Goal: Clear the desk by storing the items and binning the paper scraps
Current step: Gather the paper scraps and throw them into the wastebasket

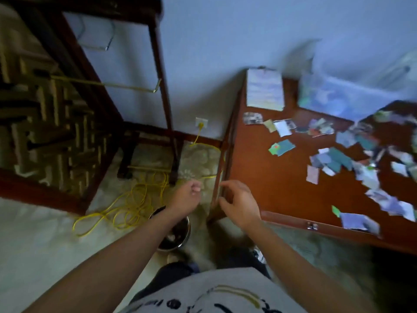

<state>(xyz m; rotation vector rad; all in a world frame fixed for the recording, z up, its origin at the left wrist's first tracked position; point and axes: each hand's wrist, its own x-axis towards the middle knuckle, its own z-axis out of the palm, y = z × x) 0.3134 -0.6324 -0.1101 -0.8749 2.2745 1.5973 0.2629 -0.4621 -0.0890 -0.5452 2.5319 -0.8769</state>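
A reddish wooden desk (270, 177) fills the right side. Several torn paper scraps (343, 154) lie scattered over its right half. A notepad (264, 89) and a clear plastic box (334, 98) stand at its back against the wall. A round metal bin (178, 233) sits on the floor below, partly hidden by my left forearm. My left hand (186, 197) hovers above the bin, fingers loosely curled, nothing visible in it. My right hand (240, 204) is at the desk's left corner, fingers spread and empty.
A dark wooden chair (90, 109) with a patterned seat stands at the left. A yellow cable (135, 204) lies coiled on the floor, plugged into a wall socket (201, 122). A drawer handle (312, 226) shows on the desk's front edge.
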